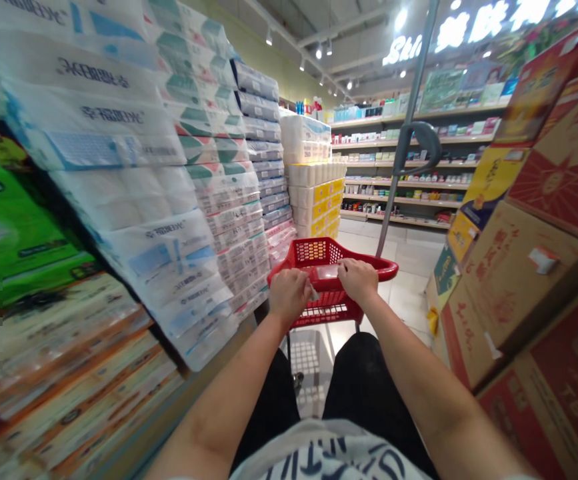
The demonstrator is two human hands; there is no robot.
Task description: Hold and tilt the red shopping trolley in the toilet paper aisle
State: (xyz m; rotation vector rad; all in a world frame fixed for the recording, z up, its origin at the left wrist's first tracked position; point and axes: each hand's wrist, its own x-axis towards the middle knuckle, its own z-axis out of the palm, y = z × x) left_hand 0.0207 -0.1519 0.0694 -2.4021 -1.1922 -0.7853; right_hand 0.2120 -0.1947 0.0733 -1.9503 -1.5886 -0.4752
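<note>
Both my hands are closed round the red handle of a shopping cart [329,320] in front of me. My left hand [290,293] grips the left part of the handle, and a small whitish scrap shows by its fingers, too small to name. On the right part, my right hand [359,277] is wrapped over the bar, with a pale label strip [327,272] between the two hands. The visible part of the red plastic basket shows no goods; its floor is partly hidden. A grey pole [411,100] with a grey plastic loop rises behind the cart's right side.
Tall stacks of wrapped tissue packs [163,200] line the left. Cardboard boxes [499,267] are piled on the right, near the aisle. White tiled floor [409,293] runs between them towards stocked shelves [369,167] at the back.
</note>
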